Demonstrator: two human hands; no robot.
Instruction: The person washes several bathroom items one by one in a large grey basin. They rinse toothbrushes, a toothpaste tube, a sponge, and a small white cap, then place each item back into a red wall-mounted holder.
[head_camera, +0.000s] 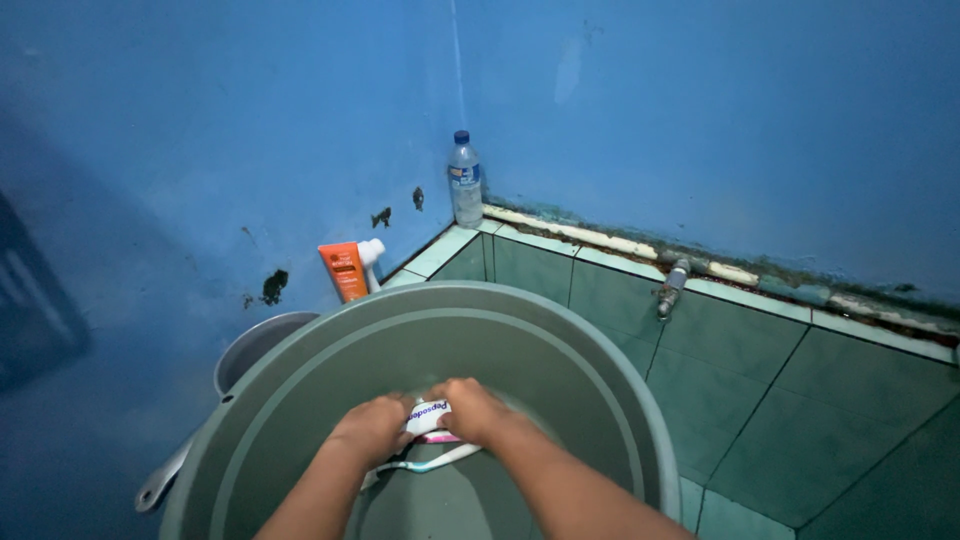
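Both the left hand (372, 428) and right hand (470, 410) are gripping a white tube (428, 416) over a grey bucket (300, 390). They are hiding most of it. A toothbrush (430, 464) is peeking out beneath.

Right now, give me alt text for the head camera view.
Two hands, left hand and right hand, hold a white toothpaste tube and a toothbrush over a large grey bucket. Behind stand an orange tube and a clear water bottle on a green tiled ledge.

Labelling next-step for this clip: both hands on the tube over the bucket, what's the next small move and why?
Probably squeeze the toothpaste tube onto the toothbrush. Both the left hand and right hand grip the tube over the grey bucket, and the brush lies right beneath them; whether the cap is off cannot be told.
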